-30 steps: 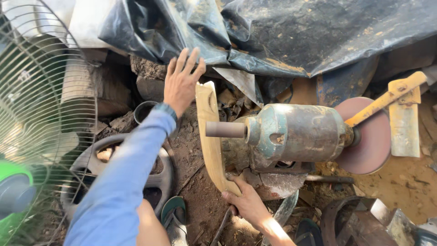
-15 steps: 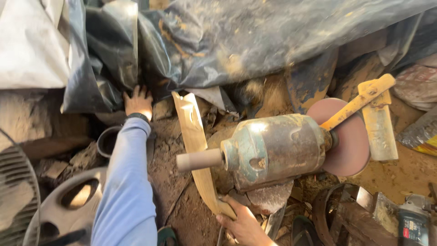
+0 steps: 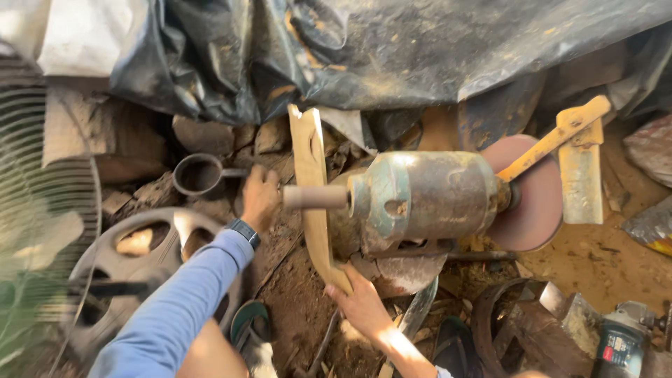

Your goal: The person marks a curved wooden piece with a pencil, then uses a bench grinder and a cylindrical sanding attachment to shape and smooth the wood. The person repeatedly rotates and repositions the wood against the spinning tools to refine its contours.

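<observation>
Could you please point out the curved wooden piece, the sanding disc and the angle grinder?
Curved wooden piece [image 3: 313, 203]: head view, mid shaft.
Sanding disc [image 3: 535, 203]: head view, reddish face.
Angle grinder [image 3: 619, 345]: head view, body.

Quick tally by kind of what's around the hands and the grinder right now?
Hands: 2, left hand, right hand
Curved wooden piece: 1
Bench grinder motor: 1
Round sanding disc: 1
Metal ladle: 1
Wheel rim: 1
Angle grinder: 1
Total: 8
</observation>
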